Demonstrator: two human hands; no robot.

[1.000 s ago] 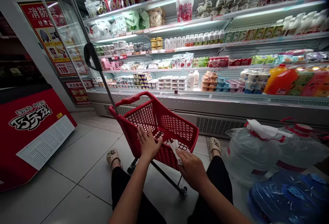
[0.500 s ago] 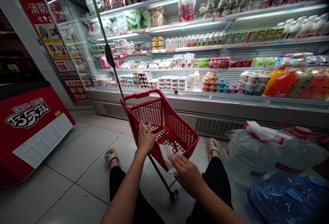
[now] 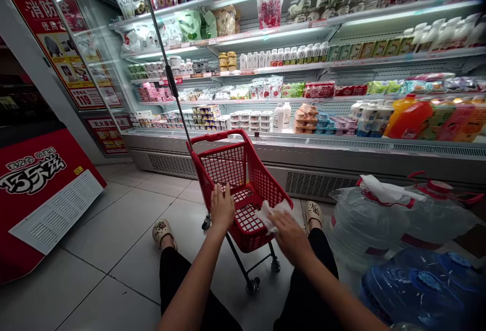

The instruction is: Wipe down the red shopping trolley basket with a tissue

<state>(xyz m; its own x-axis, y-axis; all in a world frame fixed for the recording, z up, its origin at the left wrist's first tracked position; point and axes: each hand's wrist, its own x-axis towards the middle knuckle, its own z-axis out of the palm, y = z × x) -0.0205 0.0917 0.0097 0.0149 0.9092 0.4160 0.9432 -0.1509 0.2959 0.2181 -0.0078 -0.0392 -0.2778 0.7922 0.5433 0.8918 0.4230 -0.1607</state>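
Note:
A small red shopping cart [image 3: 261,181] with lattice sides and a thin pole stands between my feet. My left hand [image 3: 223,208] lies on its near left rim, fingers stretched out and holding nothing. In my right hand [image 3: 289,235] is a crumpled white wipe [image 3: 270,214], pressed against the cart's right rim near the front corner. Part of the wipe is hidden under my fingers. The basket's lattice floor shows between both hands.
Behind the cart runs an open refrigerated display [image 3: 235,143] stocked with dairy and drinks. Large clear water bottles [image 3: 368,224] and blue water jugs [image 3: 413,285] stand close on my right. A red freezer [image 3: 45,194] is at the left, beside tiled floor [image 3: 125,250].
My right hand and the wipe have moved from the cart's front panel up to its right rim. The cart has turned slightly, showing more wheels. My left hand stays on the left rim.

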